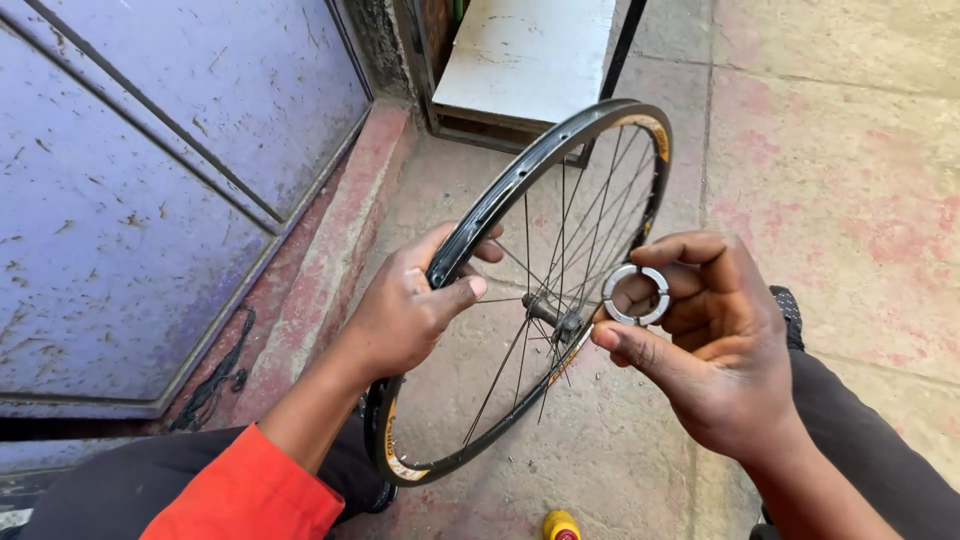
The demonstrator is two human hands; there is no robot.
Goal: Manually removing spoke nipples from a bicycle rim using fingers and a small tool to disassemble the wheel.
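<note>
A black bicycle wheel rim (560, 140) with thin spokes and a small hub (553, 317) stands tilted between my knees. My left hand (405, 310) grips the rim's left side, thumb across the top of it. My right hand (705, 345) is raised just right of the hub. Its thumb and fingers pinch a small round silver spoke wrench (636, 294) with a hole in its middle. The ring sits close to the spokes near the hub, apparently not touching them.
A purple metal door (150, 170) fills the left. A white slab (525, 55) lies at the top centre. The ground is worn reddish concrete (850, 170). A small yellow and red object (561, 525) sits at the bottom edge.
</note>
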